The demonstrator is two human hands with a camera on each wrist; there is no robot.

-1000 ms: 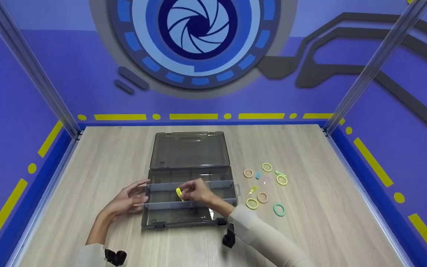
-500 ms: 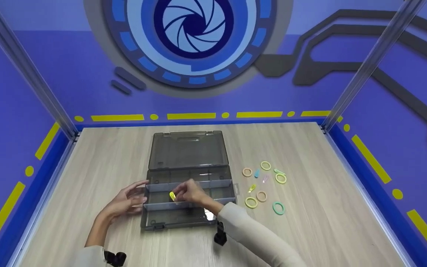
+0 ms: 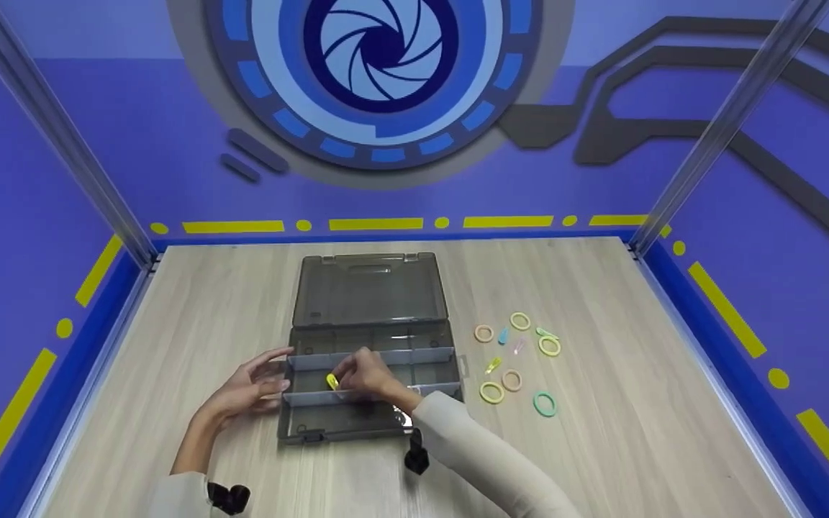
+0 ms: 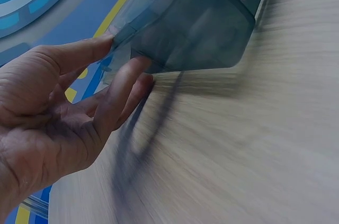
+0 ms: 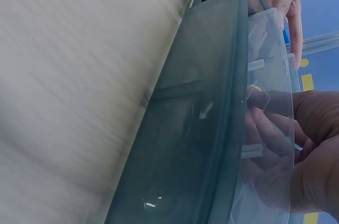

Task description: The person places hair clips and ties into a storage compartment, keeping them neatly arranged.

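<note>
Right hand [image 3: 365, 373] pinches a yellow clip [image 3: 332, 382], likely light, stiff, slick; grip its sides. Left hand [image 3: 243, 389], fingers spread, touches box [image 3: 342, 419].

**Surroundings, clock on head view**
Blue-purple printed wall panels [image 3: 565, 187] on back and sides. 12 o'clock: round blue aperture emblem [image 3: 381, 46]. 2: dark grey angular band [image 3: 673, 55], silver metal post [image 3: 735, 122]. 10: second silver metal post [image 3: 69, 137]. Yellow dash-and-dot line [image 3: 376, 224] along wall bases, 8 via 12 to 4. 6: pale wood-grain tabletop [image 3: 357, 482].
</note>
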